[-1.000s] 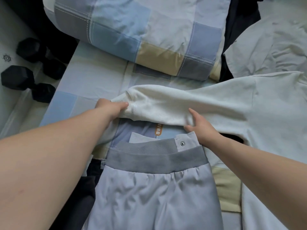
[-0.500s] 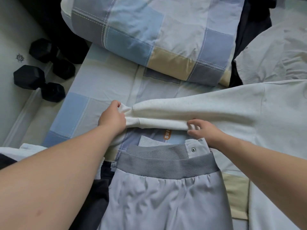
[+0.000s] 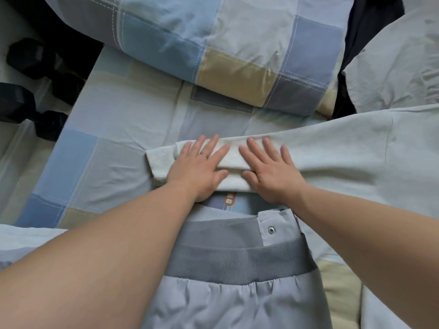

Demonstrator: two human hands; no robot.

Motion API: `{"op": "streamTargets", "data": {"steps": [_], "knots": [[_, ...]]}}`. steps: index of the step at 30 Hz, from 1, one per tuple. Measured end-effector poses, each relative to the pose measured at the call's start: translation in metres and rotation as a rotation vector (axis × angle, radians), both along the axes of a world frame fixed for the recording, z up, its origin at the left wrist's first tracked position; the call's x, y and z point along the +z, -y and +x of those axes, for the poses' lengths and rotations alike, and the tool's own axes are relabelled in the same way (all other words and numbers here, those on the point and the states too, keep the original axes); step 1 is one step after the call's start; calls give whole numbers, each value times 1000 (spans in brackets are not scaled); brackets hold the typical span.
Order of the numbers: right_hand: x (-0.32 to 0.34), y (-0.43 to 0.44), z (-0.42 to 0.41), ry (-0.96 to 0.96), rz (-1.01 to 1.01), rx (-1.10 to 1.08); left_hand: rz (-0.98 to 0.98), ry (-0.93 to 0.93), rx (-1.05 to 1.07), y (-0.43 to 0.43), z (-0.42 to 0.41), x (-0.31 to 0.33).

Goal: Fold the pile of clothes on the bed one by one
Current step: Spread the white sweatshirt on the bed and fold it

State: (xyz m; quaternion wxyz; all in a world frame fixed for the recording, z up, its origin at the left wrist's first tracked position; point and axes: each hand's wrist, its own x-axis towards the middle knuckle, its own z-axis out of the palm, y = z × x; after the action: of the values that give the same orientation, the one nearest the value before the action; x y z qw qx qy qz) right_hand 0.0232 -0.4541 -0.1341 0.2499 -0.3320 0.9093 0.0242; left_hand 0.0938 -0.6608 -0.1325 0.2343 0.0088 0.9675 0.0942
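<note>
Both hands have dropped the pinch they had half a second ago and now lie flat. The sleeve (image 3: 320, 148), lifted then, is down on the sheet (image 3: 118, 115).

Left hand (image 3: 199, 167): palm down, fingers straight and slightly spread, pressing the sleeve just right of the cuff (image 3: 161, 160). It grips nothing. I note a ring (image 3: 204, 155) on one finger.

Right hand (image 3: 270, 172): palm down beside the left, fingers straight, pressing the same sleeve. It grips nothing. The two thumbs nearly meet.

The sleeve runs leftward from the sweatshirt (image 3: 392, 174), which is white and spread at the right of the bed. The ribbed cuff points left, past the left hand. Under the hands the sleeve shows a doubled lower edge.

A grey garment (image 3: 237, 302) lies nearest me, between my forearms. Its ribbed waistband (image 3: 237, 264) faces the sleeve, and a metal snap (image 3: 271, 230) sits on a pale flap at the right. I cannot tell whether it is a jacket or trousers. An orange label (image 3: 229, 198) shows just below the sleeve, its lettering partly covered.

A patchwork pillow (image 3: 213, 43) lies across the top of the bed. Dark cloth (image 3: 370, 24) shows to its right. Black dumbbells (image 3: 23, 58) sit on the floor at far left, off the bed.
</note>
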Motion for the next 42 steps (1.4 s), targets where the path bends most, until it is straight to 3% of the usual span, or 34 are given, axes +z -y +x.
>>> {"op": "streamTargets", "data": {"steps": [8, 20, 22, 24, 26, 28, 30, 34, 36, 42], "knots": [[-51, -42, -6, -313, -169, 3, -64, -245, 27, 8, 14, -46], [-51, -41, -9, -299, -192, -8, -45, -153, 61, 12, 9, -31], [-46, -40, -10, -236, -160, -34, -116, -180, 286, 19, 8, -18], [-37, -36, -14, -119, -147, -64, -144, -212, 686, 30, 10, -2], [-24, -30, -21, 31, -138, -106, 51, -123, 975, 39, 10, 15], [0, -23, -26, 197, -141, -187, 280, 47, 1088, 39, 9, 35], [31, -19, -24, 296, -214, -331, 351, 130, 1096, 30, 9, 60], [97, -36, -2, 362, -604, -590, 462, -23, 995, -11, -3, 134], [135, -53, 5, 559, -792, -757, 594, -41, 902, -45, -14, 177], [216, -164, 9, 996, -1093, -1053, 933, 60, 664, -203, -47, 261]]}}
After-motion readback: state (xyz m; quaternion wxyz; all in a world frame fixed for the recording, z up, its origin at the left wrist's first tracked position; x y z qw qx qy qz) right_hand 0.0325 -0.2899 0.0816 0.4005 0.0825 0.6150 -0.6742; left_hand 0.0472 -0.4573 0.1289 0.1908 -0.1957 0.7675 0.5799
